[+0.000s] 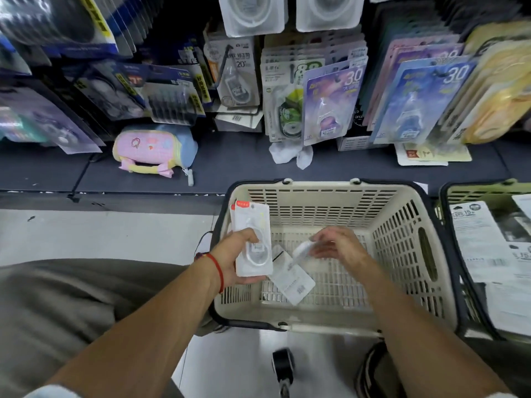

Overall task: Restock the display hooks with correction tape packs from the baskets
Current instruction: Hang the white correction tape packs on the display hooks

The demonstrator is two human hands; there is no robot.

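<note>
The left grip [238, 254] clasps gathered correction tape packs [253, 239] while the right grip [333, 244], just beside it, pinches another pack [298, 252] over the cream basket [402, 225], likely stacking for hanging.

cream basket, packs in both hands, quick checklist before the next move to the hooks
1. Left hand grips white packs: ok.
2. Right hand firmly holds its blurred pack: cannot tell.
3. One loose pack remains in the cream basket: not ok, still to collect.
4. Matching white packs hang top centre; free hook space: cannot tell.
5. Second basket at right holds stock: ok.
</note>
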